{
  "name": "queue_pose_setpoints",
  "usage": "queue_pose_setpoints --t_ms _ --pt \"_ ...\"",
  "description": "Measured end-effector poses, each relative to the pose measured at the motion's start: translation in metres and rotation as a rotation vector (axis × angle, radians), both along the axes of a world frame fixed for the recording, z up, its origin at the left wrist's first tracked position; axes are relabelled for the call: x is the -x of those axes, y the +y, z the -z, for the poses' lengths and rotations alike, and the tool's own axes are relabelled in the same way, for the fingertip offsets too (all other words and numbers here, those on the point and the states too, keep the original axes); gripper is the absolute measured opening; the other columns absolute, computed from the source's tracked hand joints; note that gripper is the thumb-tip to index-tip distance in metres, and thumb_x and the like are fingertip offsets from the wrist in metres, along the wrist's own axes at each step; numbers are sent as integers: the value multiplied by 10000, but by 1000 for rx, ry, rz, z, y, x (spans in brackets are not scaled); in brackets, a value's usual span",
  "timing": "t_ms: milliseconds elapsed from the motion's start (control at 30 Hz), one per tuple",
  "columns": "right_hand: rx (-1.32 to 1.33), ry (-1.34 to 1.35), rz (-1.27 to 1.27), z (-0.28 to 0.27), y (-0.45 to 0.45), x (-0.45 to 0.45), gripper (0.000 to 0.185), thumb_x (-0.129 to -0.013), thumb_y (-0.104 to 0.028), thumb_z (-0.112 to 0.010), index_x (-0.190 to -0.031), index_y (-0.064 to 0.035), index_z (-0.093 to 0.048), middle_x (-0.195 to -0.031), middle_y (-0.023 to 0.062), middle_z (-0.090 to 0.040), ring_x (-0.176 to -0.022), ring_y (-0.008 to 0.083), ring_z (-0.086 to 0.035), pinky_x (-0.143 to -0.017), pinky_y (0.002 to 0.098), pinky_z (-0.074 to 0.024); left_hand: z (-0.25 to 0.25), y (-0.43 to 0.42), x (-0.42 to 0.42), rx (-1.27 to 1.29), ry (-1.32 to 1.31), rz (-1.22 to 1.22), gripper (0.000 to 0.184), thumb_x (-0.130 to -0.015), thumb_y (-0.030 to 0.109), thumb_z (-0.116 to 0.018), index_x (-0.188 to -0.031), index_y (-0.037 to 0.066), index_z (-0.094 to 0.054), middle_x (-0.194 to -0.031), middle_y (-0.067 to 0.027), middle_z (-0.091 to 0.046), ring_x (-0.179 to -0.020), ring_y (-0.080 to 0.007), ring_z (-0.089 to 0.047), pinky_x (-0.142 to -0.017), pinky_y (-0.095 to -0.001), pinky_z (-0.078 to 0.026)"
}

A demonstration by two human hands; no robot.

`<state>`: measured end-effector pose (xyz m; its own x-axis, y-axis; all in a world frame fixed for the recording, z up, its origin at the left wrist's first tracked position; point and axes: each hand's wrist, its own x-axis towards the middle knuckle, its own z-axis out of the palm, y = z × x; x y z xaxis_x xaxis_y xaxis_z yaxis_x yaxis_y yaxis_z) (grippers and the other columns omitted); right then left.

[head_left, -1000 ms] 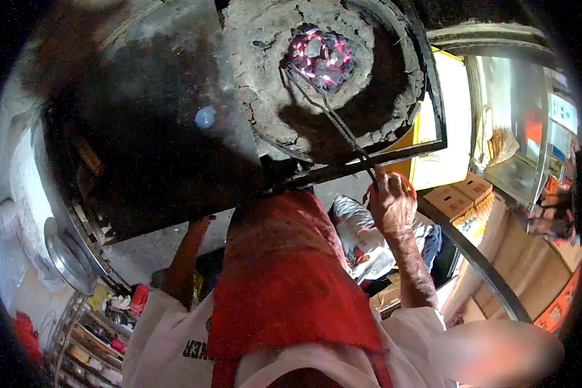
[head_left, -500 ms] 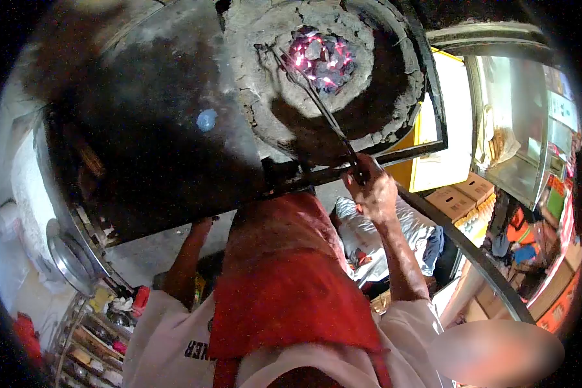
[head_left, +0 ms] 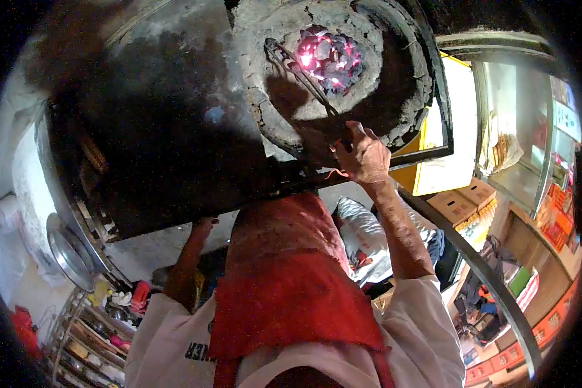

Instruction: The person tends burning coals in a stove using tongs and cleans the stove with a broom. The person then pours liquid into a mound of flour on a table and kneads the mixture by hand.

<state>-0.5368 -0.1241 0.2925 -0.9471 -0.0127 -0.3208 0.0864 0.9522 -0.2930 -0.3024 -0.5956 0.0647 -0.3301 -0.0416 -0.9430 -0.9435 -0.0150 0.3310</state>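
Long dark metal tongs reach over the round clay-lined oven opening, their tips left of a heap of glowing charcoal. At their near end is my right hand, its fingers curled round the shadowed handle, above the front rim. My left hand is low at the front edge of the dark stove top; most of its fingers are hidden under that edge. A red apron hangs between my arms.
Right of the oven stands a yellow-edged white panel, with cardboard boxes beyond. A silvery sack lies below the front edge. At left are a round metal lid and a cluttered rack.
My right hand has moved forward over the oven rim, nearer the coals. The tongs' arms look wider apart, with the tips still beside the charcoal. My left hand stays about where it was.
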Motion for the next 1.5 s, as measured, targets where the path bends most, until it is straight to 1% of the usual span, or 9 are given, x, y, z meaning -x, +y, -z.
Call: queue_pose_setpoints --t_ms 67,133,233,333,400,467,1133,1200,1500 --pt "1 82 -28 9 5 -4 463 -832 -394 -603 -1180 -94 -546 -829 151 -653 -768 322 -637 -694 410 -503 -2 2 1 4 -2 5 411 -860 320 -616 -1165 54 -551 -1037 -114 -605 -817 -218 -629 -534 -306 -499" --pt "32 -55 83 10 6 -8 463 -785 -336 -658 -1174 -103 -560 -928 152 -673 -823 327 -662 -711 411 -517 -4 3 1 5 -5 10 409 -860 319 -616 -1165 54 -551 -1035 -113 -604 -816 -217 -628 -531 -305 -498" --pt "166 -258 226 -7 8 -16 418 -800 -285 -661 -1167 -106 -569 -871 165 -678 -784 338 -664 -702 407 -517 0 -2 -4 13 -14 20 405 -860 317 -614 -1163 55 -552 -1033 -113 -604 -813 -216 -627 -526 -303 -497" --pt "342 -178 317 -33 16 -52 382 -810 -215 -655 -1160 -85 -573 -826 175 -675 -754 339 -666 -692 400 -517 2 -1 -3 13 -18 28 402 -861 315 -613 -1162 56 -552 -1030 -112 -603 -811 -215 -626 -522 -302 -497" --pt "202 -41 227 -38 29 -82 354 -816 -162 -644 -1151 -68 -576 -868 176 -675 -775 325 -668 -691 395 -517 0 2 -1 7 -19 29 400 -861 314 -612 -1161 57 -552 -1029 -112 -602 -809 -215 -626 -518 -301 -496" --pt "182 -114 259 -51 41 -100 425 -798 -251 -644 -1195 -119 -570 -946 154 -651 -827 336 -643 -692 430 -508 1 5 5 1 -15 34 398 -861 312 -611 -1160 57 -552 -1027 -112 -602 -807 -214 -625 -515 -300 -496" --pt "39 -9 285 -39 31 -116 453 -751 -266 -683 -1152 -87 -568 -910 164 -642 -845 348 -613 -701 439 -503 15 1 3 -139 3 -31 376 -864 299 -603 -1152 63 -553 -1011 -109 -597 -790 -207 -618 -483 -291 -491" --pt "46 9 269 -40 30 -115 448 -750 -260 -681 -1143 -77 -568 -916 161 -640 -842 348 -613 -708 436 -503 16 3 4 -122 -45 -115 237 -874 207 -576 -1079 88 -592 -845 -55 -624 -641 -149 -603 -444 -277 -475" --pt "70 69 119 -35 7 -68 407 -765 -236 -671 -1112 -54 -561 -892 159 -655 -839 342 -632 -729 418 -510 6 3 2 34 1 89 408 -866 334 -598 -1149 44 -554 -1050 -117 -594 -836 -246 -625 -481 -288 -501"
